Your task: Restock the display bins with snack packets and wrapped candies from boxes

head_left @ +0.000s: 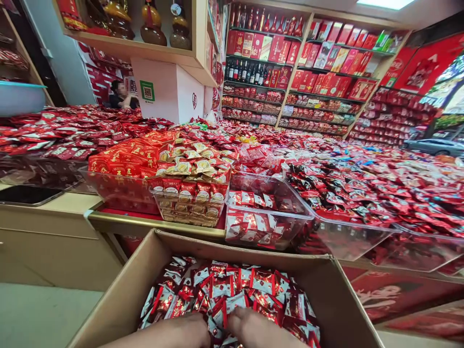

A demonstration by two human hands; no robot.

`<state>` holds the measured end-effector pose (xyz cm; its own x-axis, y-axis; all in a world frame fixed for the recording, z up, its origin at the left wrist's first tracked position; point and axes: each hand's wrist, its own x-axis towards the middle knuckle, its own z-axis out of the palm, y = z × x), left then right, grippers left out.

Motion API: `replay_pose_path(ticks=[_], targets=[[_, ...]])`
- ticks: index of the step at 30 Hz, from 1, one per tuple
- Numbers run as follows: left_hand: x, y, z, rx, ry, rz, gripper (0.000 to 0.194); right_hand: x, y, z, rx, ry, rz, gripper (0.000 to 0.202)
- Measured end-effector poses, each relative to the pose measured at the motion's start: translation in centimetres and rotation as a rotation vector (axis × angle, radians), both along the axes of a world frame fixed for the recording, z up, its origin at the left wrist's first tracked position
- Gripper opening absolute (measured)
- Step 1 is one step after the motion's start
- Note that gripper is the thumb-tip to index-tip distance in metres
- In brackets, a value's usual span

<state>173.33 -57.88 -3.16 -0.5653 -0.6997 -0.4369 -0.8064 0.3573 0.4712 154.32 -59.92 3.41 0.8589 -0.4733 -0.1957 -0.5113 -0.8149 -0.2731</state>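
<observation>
An open cardboard box (331, 290) at the bottom centre holds a heap of red and white wrapped packets (221, 285). Both hands are down inside the box among the packets. My left hand (197, 328) touches the heap, its fingertips hidden by packets. Close to its right, my right hand (244, 324) has its fingers sunk between packets, so whatever they hold is hidden. Just beyond the box is a clear plastic bin (297, 212) partly filled with similar packets in rows, lower than the neighbouring piles.
A bin of gold durian packets (192, 203) and a bin of red bags (123, 169) stand left of the clear bin. Heaped sweets (362, 179) fill the right. A phone (31, 194) lies on the left counter. A person (123, 96) is in the background.
</observation>
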Motion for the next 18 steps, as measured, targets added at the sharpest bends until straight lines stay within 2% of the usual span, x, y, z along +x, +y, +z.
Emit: replay_pose_path(ticks=[1, 2, 3, 4, 5, 7, 10, 12, 16, 18], targets=[[-0.2, 0.0, 0.2, 0.003, 0.004, 0.021, 0.017, 0.2, 0.3, -2.8, -0.025, 0.115, -0.045, 0.013], [-0.4, -0.1, 0.4, 0.013, 0.03, 0.062, 0.016, 0.5, 0.4, -4.8, -0.02, 0.143, -0.072, 0.015], [-0.6, -0.3, 0.7, 0.028, 0.075, 0.117, 0.015, 0.8, 0.5, -6.1, -0.009, 0.177, -0.09, 0.019], [-0.7, -0.6, 1.0, 0.041, 0.13, 0.181, 0.015, 1.0, 0.6, -6.7, 0.008, 0.189, -0.103, 0.023], [-0.8, -1.0, 1.4, 0.044, 0.187, 0.243, 0.014, 1.3, 0.7, -6.7, 0.036, 0.196, -0.11, 0.027], [-0.8, -1.8, 2.2, 0.02, 0.272, 0.337, 0.013, 1.4, 0.7, -5.6, 0.102, 0.231, -0.129, 0.035], [-0.8, -2.7, 3.3, -0.019, 0.335, 0.385, 0.011, 1.0, 0.5, -3.5, 0.208, 0.239, -0.186, 0.041], [-0.9, -2.7, 3.8, -0.015, 0.398, 0.422, 0.008, 0.4, 0.2, -2.8, 0.316, 0.121, -0.278, 0.045], [-2.0, -1.9, 4.4, -0.017, 0.585, 0.486, 0.012, -0.2, -0.5, -3.1, 0.76, -0.256, -0.526, 0.037], [-2.6, -1.5, 4.7, -0.023, 0.646, 0.519, 0.015, 0.1, -0.5, -3.5, 0.992, -0.431, -0.595, 0.036]])
